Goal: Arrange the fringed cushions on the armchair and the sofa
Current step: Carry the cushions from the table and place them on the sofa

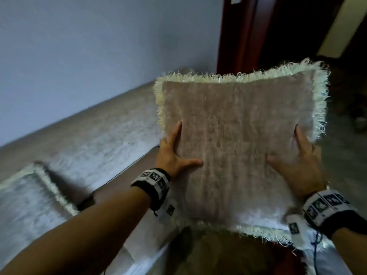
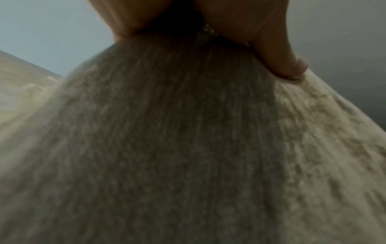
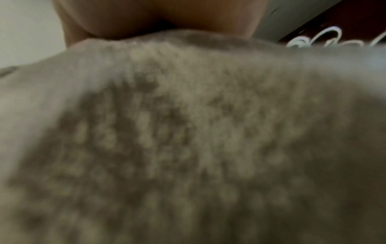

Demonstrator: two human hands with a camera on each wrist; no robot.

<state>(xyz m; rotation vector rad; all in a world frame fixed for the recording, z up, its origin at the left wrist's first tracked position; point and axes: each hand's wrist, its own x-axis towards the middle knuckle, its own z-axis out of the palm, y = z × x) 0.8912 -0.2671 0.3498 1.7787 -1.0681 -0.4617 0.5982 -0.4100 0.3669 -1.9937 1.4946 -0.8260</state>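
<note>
A beige fringed cushion with a pale fringe is held up in front of me, its face toward me. My left hand grips its left side, thumb and forefinger spread on the face. My right hand grips the right side the same way; the other fingers are hidden behind. The left wrist view shows the thumb pressing the cushion. In the right wrist view the cushion fills the picture below the palm. A second fringed cushion lies on the sofa at lower left.
The beige sofa runs along a pale blue wall to the left. A dark red door frame and a dark opening stand behind the held cushion. Brown floor or rug shows below it, with white fabric at lower right.
</note>
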